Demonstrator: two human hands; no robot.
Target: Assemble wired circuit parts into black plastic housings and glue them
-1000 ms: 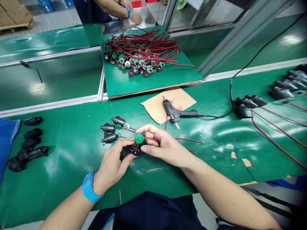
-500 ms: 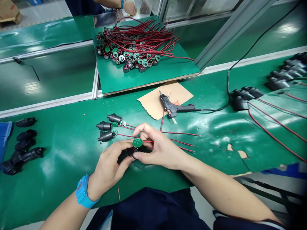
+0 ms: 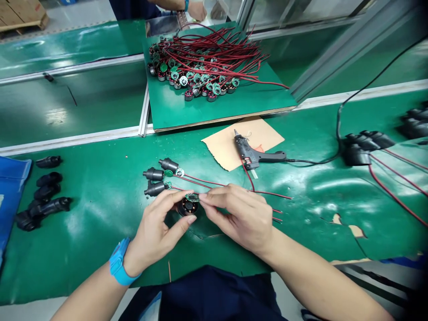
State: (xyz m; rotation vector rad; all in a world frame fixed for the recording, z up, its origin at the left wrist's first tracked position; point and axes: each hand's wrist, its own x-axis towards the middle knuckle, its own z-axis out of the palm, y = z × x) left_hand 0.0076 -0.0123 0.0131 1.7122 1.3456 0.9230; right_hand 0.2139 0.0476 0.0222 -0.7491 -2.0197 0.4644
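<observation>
My left hand pinches a small black round housing just above the green mat, open end toward me. My right hand pinches a small green round circuit board with red wires trailing right, held edge-on at the housing's top. Just beyond my fingers lie three black housings with boards and wires fitted.
A black glue gun lies on brown cardboard. A raised green board carries a heap of wired boards. Loose black housings lie at left, more at right. Another person's hand is at the top.
My right hand has tipped the green board from flat-facing to edge-on and lowered it onto the housing. The camera view shifted slightly.
</observation>
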